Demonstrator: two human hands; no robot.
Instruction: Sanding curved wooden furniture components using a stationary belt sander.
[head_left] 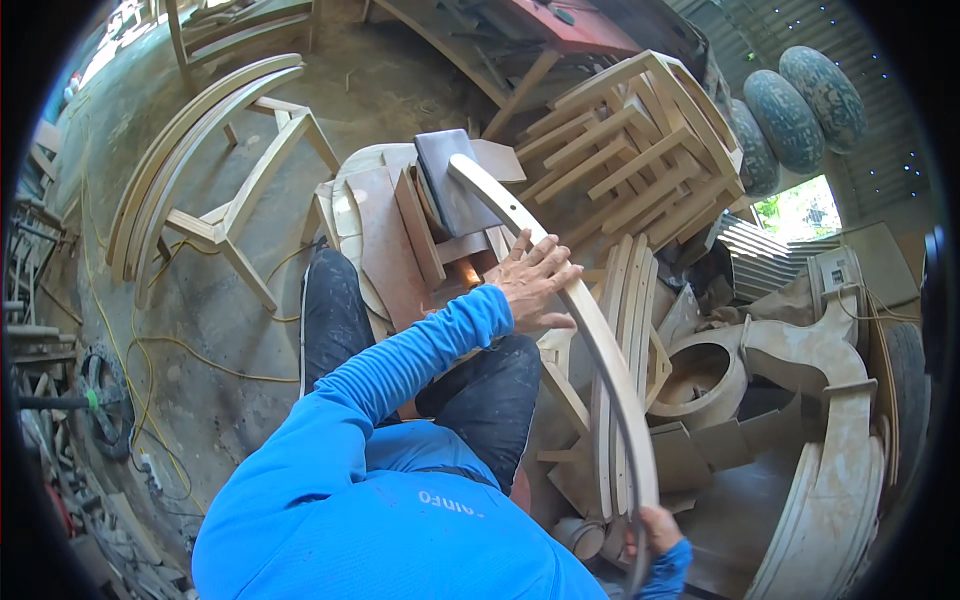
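Observation:
A long curved wooden piece [604, 345] runs from a grey belt sander [445, 175] in front of me down to my right side. Its far end rests against or over the sander's grey belt; I cannot tell whether it touches. My left hand [532, 282] lies palm down across the upper part of the piece, fingers spread. Down at the near end, my right hand [657, 530] is wrapped round the wood, partly hidden by it. A small dark hole shows near the piece's far end. Below the belt an orange glow [467, 272] is visible.
Curved wooden frames [262, 190] stand on the concrete floor at left. Stacked wooden frames [640, 150] rise at far right. Several curved strips [622, 370] lie beside the held piece. A dusty duct [810, 345] stands at right; a yellow cord [190, 345] crosses the floor.

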